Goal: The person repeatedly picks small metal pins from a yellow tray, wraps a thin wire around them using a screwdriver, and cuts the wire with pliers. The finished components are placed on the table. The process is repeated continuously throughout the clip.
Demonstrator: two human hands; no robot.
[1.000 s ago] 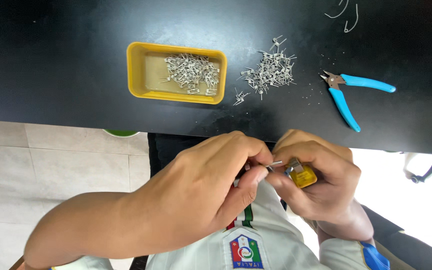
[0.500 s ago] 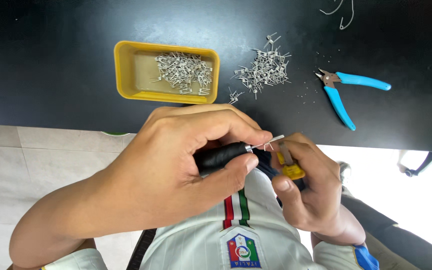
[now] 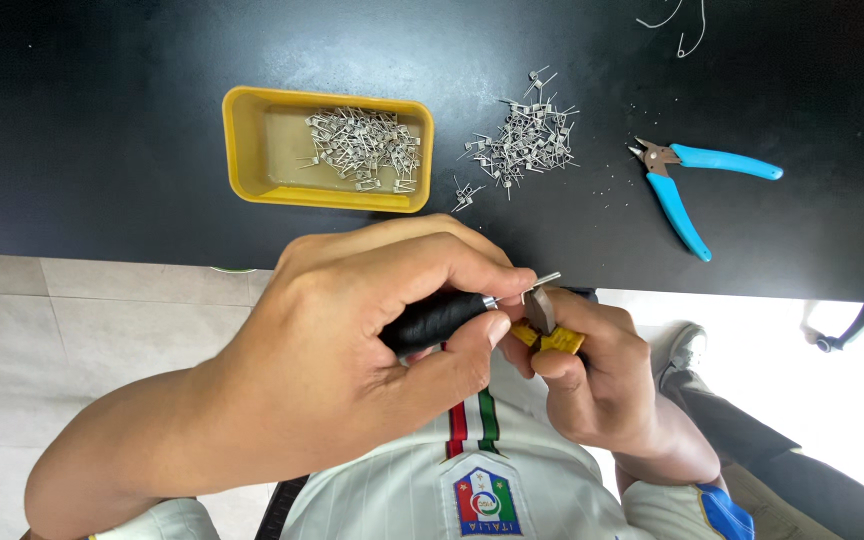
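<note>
Black table [image 3: 102, 120], yellow tray [image 3: 242, 150], blue cutters [image 3: 697, 185], left hand [image 3: 352, 370] gripping black-handled tool [image 3: 432, 320], right hand [image 3: 592, 380] pinching yellow piece [image 3: 560, 342]

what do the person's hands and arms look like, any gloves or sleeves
Both the left hand and the right hand are bare: no gloves, rings or watch show. The forearms are uncovered too. Short white sleeves show only at the bottom edge; the right sleeve carries a blue patch. Fingernails are short and plain.
</note>
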